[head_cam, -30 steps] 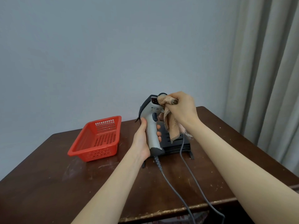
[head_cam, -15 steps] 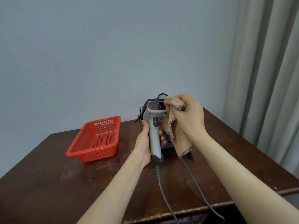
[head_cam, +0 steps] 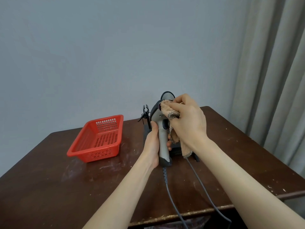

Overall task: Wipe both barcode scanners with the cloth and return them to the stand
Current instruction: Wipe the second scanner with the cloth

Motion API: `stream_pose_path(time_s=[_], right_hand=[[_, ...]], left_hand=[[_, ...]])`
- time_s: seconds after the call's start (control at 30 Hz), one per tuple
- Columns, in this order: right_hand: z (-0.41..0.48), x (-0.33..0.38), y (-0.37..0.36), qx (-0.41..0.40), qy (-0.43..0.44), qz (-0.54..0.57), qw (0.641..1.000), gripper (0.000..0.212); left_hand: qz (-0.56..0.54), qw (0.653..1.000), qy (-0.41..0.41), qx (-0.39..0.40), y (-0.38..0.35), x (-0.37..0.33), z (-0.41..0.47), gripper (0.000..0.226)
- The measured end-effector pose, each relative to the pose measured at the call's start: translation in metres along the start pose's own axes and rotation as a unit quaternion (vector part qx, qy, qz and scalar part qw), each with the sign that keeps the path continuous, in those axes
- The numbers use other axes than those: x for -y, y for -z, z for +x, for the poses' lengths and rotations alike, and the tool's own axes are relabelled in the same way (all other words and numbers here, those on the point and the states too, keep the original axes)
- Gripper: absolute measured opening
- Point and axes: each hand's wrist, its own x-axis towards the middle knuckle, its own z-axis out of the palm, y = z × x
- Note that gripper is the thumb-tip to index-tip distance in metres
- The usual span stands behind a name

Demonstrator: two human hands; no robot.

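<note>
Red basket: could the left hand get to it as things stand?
Probably not yet. The left hand is full, gripping the scanner by its handle. The table between it and the basket is bare, so the way looks free once the scanner is set down.

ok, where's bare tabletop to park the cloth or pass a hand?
Free: the near-left tabletop, from the red basket to the front edge, and the right side between the stand and the curtain. Crowded: the centre, where the left hand grips the scanner, the right hand presses the cloth on it, and two cables run forward.
</note>
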Motion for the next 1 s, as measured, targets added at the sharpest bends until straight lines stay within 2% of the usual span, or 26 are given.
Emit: stream_pose_path(time_s=[0.13,0.2,0.4,0.57,0.73,0.87,1.0], right_hand=[[-0.004,0.004,0.002,0.002,0.059,-0.045,0.997,0.044],[-0.003,0.002,0.006,0.000,0.051,-0.074,0.996,0.045],[0.000,-0.004,0.019,-0.005,-0.053,-0.116,0.992,0.015],[-0.001,0.006,0.016,0.016,-0.048,-0.071,0.996,0.016],[-0.003,0.013,0.019,0.063,-0.033,0.017,0.997,0.035],[0.002,0.006,0.025,0.050,-0.046,-0.083,0.994,0.023],[0.004,-0.004,0.028,0.019,-0.073,-0.146,0.986,0.022]], left_hand=[[0.001,1.000,-0.007,0.001,0.002,0.005,0.004,0.062],[-0.002,1.000,-0.010,-0.001,0.004,0.004,0.004,0.062],[-0.027,0.999,-0.021,0.020,-0.003,-0.002,-0.002,0.062],[-0.013,0.999,-0.034,0.013,-0.004,0.001,0.002,0.064],[-0.017,0.998,-0.056,0.005,-0.004,0.005,0.004,0.068],[-0.008,0.999,-0.053,-0.001,-0.005,0.001,0.000,0.063],[-0.010,0.999,-0.051,0.004,-0.007,-0.003,-0.003,0.059]])
